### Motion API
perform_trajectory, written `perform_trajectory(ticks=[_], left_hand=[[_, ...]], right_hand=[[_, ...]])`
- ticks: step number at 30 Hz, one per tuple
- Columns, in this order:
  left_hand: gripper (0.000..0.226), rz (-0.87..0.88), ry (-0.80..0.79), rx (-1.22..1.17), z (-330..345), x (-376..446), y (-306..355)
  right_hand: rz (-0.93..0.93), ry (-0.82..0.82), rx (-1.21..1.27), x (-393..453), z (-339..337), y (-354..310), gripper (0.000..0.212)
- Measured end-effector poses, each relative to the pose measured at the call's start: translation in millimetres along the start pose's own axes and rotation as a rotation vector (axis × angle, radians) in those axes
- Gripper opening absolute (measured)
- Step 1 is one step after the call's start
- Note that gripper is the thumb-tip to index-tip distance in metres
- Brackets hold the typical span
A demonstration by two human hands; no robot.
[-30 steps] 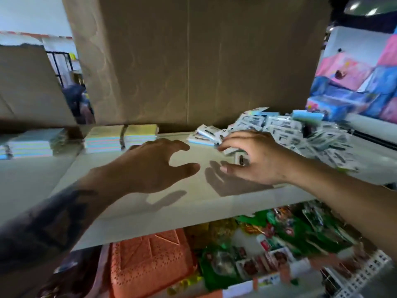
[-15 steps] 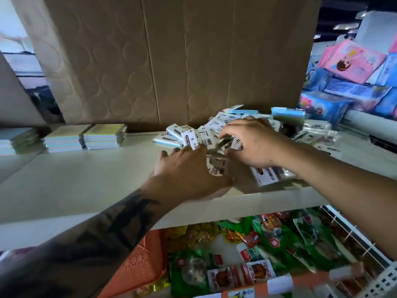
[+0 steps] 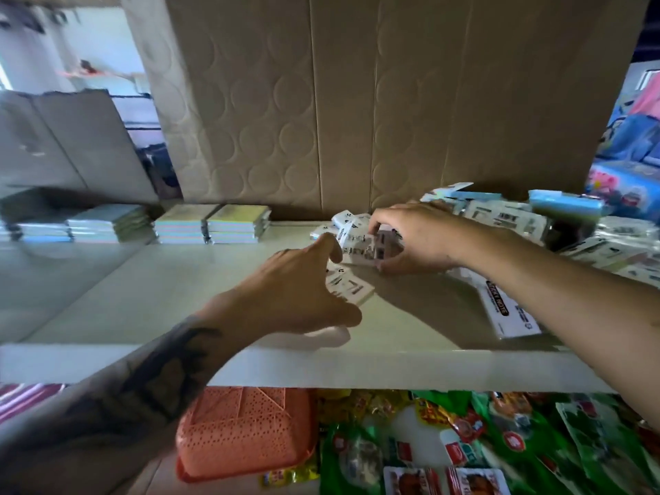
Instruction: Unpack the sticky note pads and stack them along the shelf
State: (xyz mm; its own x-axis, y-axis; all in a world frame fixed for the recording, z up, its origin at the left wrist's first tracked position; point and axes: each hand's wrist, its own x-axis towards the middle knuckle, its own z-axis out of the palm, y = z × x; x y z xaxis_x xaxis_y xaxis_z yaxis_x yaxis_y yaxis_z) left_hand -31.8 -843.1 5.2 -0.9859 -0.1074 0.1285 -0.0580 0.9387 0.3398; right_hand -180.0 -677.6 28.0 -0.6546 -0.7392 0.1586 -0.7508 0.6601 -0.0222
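Gripping wrapped sticky note packs (image 3: 360,244) mid-shelf (image 3: 178,298), the right hand (image 3: 414,237) has drawn them forward; the left hand (image 3: 296,291), newly arrived, pinches another pack (image 3: 351,289) for unpacking.

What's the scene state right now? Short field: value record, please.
setting: white shelf backed by a cardboard panel
left hand: grip on a wrapped pad lying on the shelf
right hand: grip on a bundle of wrapped pads
unsorted pile: wrapped pads heaped at right rear
loose pack: flat near the front edge, under the right forearm
stacked pads: neat stacks along the rear left
below shelf: orange basket, green snack packets
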Motion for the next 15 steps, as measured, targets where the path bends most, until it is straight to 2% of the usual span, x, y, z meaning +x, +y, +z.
perform_trajectory(ticks=[4,9,15], left_hand=[[0.071,-0.017,0.009,-0.029,-11,-17,-24],[0.069,-0.056,0.051,-0.08,-22,-37,-48],[0.067,-0.098,0.138,-0.097,-44,-61,-81]], right_hand=[[0.023,-0.055,-0.007,12,0,-10,0.054],[-0.02,0.041,-0.111,16,1,-20,0.058],[-0.073,0.167,0.024,11,-5,-53,0.055]])
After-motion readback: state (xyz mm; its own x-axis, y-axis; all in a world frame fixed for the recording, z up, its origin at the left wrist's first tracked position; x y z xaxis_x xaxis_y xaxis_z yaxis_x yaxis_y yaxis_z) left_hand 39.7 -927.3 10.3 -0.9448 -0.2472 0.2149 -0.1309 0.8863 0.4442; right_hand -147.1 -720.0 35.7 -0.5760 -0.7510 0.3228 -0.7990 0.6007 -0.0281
